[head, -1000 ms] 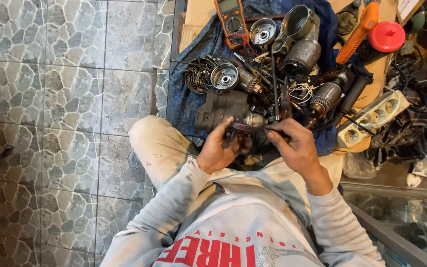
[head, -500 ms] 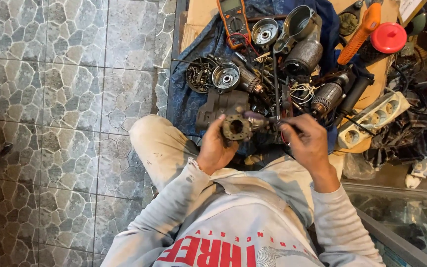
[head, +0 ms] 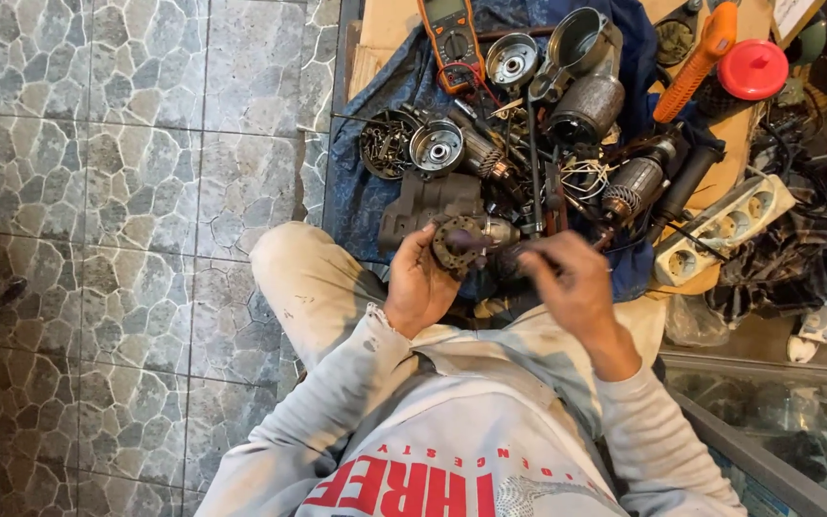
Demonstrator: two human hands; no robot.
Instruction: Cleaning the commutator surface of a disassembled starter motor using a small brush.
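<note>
a round motor part [head: 458, 244] is gripped in the left hand [head: 420, 287]; a thin tool [head: 534, 191] is pinched by the right hand [head: 571, 282]. at 12 o'clock, other parts [head: 528, 105] lie loose on the cloth [head: 361, 191], unassembled.

1. The floor [head: 126, 191] is laid with grey stone-pattern tiles.
2. A sheet of brown cardboard [head: 390, 29] lies flat on the floor at the top of the view.
3. A crumpled blue cloth [head: 356, 191] is spread over the cardboard and spills onto the tiles.
4. On the cloth sit a round tin of screws [head: 387, 144], a dark grey housing [head: 428, 203], motor parts [head: 629, 187] and an orange meter [head: 452, 38].
5. A white power strip [head: 725, 228] lies at the cloth's right edge.
</note>
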